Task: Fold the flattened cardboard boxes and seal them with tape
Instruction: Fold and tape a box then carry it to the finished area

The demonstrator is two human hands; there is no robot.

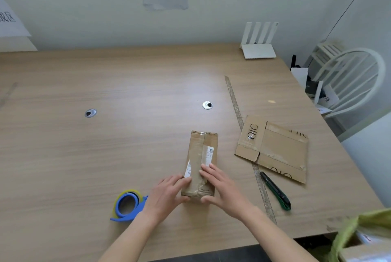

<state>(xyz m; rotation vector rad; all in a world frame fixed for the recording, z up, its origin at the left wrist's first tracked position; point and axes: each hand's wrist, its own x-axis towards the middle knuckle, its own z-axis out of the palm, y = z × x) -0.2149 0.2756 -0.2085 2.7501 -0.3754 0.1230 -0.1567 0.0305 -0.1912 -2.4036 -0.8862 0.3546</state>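
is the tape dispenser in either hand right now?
No. The tape dispenser lies on the table beside the left hand; both hands rest on the box.

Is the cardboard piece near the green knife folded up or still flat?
Flat: the cardboard piece lies spread on the table, its flaps level, beside the knife.

Two bare forearms rise from the bottom edge of the frame, slanting toward each other at lower centre. The left hand lies just left of centre, fingers straight and together, tips pointing up and right, thumb reaching out to the right. The right hand lies just right of centre, palm down, fingers spread and straight, pointing up and left, thumb stretched left toward the other thumb.
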